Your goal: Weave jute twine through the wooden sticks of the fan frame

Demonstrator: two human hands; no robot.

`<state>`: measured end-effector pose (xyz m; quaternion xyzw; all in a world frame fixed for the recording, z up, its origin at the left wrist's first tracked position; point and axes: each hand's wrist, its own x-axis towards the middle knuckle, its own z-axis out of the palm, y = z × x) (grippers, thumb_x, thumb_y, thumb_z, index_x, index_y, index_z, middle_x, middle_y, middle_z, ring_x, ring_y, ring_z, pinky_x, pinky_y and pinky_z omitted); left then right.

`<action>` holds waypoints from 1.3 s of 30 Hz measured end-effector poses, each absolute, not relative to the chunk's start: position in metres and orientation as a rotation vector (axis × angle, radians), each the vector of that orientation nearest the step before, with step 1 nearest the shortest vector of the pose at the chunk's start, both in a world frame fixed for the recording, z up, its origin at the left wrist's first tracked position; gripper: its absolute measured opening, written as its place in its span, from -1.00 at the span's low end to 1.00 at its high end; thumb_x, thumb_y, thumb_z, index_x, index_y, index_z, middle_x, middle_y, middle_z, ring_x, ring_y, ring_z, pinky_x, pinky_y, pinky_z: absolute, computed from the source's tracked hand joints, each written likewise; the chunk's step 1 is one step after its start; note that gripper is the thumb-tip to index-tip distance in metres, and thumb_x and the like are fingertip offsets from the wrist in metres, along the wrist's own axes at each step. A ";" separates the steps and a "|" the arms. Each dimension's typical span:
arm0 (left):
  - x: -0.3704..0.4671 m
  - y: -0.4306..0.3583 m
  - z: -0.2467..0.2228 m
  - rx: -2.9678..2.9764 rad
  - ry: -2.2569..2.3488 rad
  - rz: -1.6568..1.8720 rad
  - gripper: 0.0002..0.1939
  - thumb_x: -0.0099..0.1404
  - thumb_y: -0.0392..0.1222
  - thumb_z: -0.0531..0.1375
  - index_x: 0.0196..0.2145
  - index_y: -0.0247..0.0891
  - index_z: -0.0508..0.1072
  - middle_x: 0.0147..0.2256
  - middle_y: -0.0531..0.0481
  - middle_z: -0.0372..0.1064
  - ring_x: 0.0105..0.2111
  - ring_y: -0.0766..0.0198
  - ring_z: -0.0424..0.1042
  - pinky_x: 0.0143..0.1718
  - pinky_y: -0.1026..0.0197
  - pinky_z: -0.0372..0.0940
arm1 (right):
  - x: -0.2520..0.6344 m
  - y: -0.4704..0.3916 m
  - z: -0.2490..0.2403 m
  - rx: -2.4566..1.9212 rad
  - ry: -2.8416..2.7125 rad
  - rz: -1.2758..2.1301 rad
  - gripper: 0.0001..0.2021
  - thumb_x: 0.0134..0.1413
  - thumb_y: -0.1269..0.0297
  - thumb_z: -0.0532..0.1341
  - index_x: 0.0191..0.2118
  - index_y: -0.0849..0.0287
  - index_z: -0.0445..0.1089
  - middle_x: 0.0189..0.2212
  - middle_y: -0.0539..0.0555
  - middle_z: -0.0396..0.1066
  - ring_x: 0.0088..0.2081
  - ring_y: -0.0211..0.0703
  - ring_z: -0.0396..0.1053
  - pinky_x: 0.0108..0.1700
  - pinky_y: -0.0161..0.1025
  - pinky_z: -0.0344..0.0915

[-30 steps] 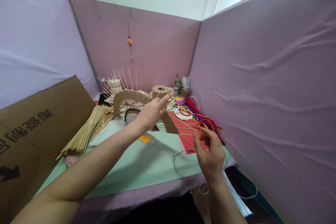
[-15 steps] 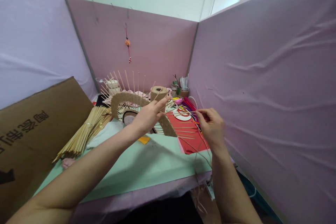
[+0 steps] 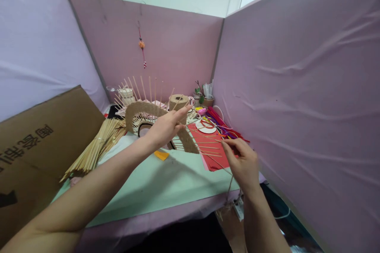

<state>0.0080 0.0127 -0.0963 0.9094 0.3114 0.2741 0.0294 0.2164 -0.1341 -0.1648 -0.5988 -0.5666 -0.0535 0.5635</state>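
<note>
A curved woven piece [image 3: 142, 107] of brown twine on thin radiating sticks stands on the pale green table cover [image 3: 142, 189]. My left hand [image 3: 166, 126] is at its upper middle, index finger stretched out and thumb near the weave; its fingers hide part of the piece. To the right, my right hand [image 3: 240, 158] is closed in a pinch at the end of a thin strand, close to the stick tips. A loose cord [image 3: 223, 166] trails below this hand and over the table's front edge.
On the left lie a bundle of sticks [image 3: 96, 144] and a large cardboard sheet [image 3: 44, 146]. Behind the weave stands a twine roll [image 3: 179, 102]. Red sheets [image 3: 212, 160], a white disc [image 3: 206, 126] and coloured strips [image 3: 231, 130] lie on the right.
My right hand has moved down and slightly right, from beside the white disc to beside the lower stick tips. My left hand stays at the weave. The view has shifted slightly.
</note>
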 end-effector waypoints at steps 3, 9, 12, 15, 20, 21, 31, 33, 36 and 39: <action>0.006 0.012 -0.096 2.802 0.945 0.807 -0.33 0.29 -0.24 0.15 0.30 0.05 0.04 -0.20 0.03 0.39 -0.27 0.29 0.38 -0.17 0.24 0.27 | 0.224 -0.131 -0.162 -1.408 -1.326 -0.002 -0.86 0.15 0.22 0.22 -0.34 0.15 0.47 -0.40 0.02 0.43 -0.37 -0.23 0.32 -0.30 -0.28 0.21; 0.001 0.013 -0.095 2.785 0.931 0.816 -0.33 0.29 -0.21 0.16 0.29 0.04 0.04 -0.25 0.05 0.38 -0.36 0.33 0.35 -0.21 0.24 0.26 | 0.240 -0.117 -0.172 -1.403 -1.223 0.450 -0.78 0.01 0.11 0.29 -0.40 0.19 0.47 -0.44 0.03 0.43 -0.38 -0.21 0.30 -0.30 -0.27 0.20; 0.000 0.011 -0.090 2.763 0.889 0.839 -0.34 0.28 -0.23 0.16 0.28 0.03 0.07 -0.26 0.07 0.37 -0.40 0.36 0.32 -0.25 0.27 0.25 | 0.242 -0.101 -0.188 -1.344 -1.165 0.781 -0.73 -0.11 0.07 0.34 -0.43 0.21 0.46 -0.53 -0.02 0.37 -0.47 -0.28 0.22 -0.39 -0.31 0.14; 0.002 0.006 -0.082 2.724 0.872 0.881 -0.34 0.26 -0.23 0.17 0.28 0.01 0.09 -0.30 0.08 0.34 -0.44 0.38 0.29 -0.30 0.30 0.22 | 0.226 -0.079 -0.214 -1.232 -1.047 1.091 -0.69 -0.23 0.06 0.38 -0.48 0.22 0.41 -0.63 -0.09 0.24 -0.58 -0.36 0.06 -0.50 -0.35 -0.02; 0.005 0.004 -0.067 2.691 0.858 0.980 -0.31 0.23 -0.21 0.20 0.28 -0.03 0.10 -0.36 0.09 0.33 -0.50 0.41 0.22 -0.37 0.32 0.18 | 0.179 -0.067 -0.248 -1.117 -0.932 0.959 -0.71 -0.15 0.08 0.32 -0.48 0.21 0.33 -0.64 -0.13 0.08 -0.58 -0.37 -0.03 -0.54 -0.35 -0.08; 0.005 0.006 -0.065 2.678 0.861 1.007 -0.30 0.23 -0.20 0.20 0.28 -0.04 0.09 -0.36 0.09 0.33 -0.50 0.41 0.21 -0.37 0.32 0.18 | 0.172 -0.071 -0.249 -1.109 -0.926 0.862 -0.73 -0.09 0.09 0.30 -0.47 0.20 0.31 -0.62 -0.13 0.08 -0.56 -0.36 -0.01 -0.52 -0.36 -0.04; 0.006 0.023 -0.067 2.595 0.804 1.103 -0.31 0.24 -0.22 0.20 0.29 -0.05 0.08 -0.28 0.04 0.32 -0.49 0.42 0.20 -0.33 0.29 0.24 | 0.144 -0.078 -0.221 -1.159 -0.854 0.445 -0.68 0.03 0.02 0.25 -0.43 0.23 0.45 -0.50 0.02 0.38 -0.39 -0.20 0.28 -0.29 -0.28 0.23; 0.006 0.026 -0.068 2.603 0.786 1.116 -0.33 0.26 -0.23 0.18 0.28 -0.06 0.08 -0.21 0.01 0.32 -0.48 0.42 0.21 -0.30 0.28 0.27 | 0.141 -0.074 -0.218 -1.155 -0.831 0.412 -0.67 0.03 0.02 0.25 -0.43 0.24 0.47 -0.46 0.05 0.44 -0.35 -0.16 0.33 -0.23 -0.25 0.26; 0.003 0.031 -0.072 2.689 0.777 1.151 -0.45 0.29 -0.27 0.13 0.22 -0.04 0.20 -0.06 -0.05 0.25 -0.34 0.38 0.30 -0.18 0.24 0.30 | 0.141 -0.071 -0.219 -1.148 -0.841 0.392 -0.68 0.05 0.04 0.24 -0.38 0.25 0.49 -0.43 0.08 0.48 -0.32 -0.13 0.37 -0.19 -0.23 0.29; 0.000 0.034 -0.084 2.811 0.809 1.268 -0.62 0.32 -0.31 0.05 0.06 -0.10 0.39 0.02 -0.09 0.19 -0.23 0.34 0.33 -0.14 0.23 0.30 | 0.144 -0.071 -0.221 -1.142 -0.855 0.386 -0.70 0.06 0.06 0.24 -0.36 0.25 0.50 -0.41 0.09 0.49 -0.32 -0.13 0.38 -0.18 -0.22 0.30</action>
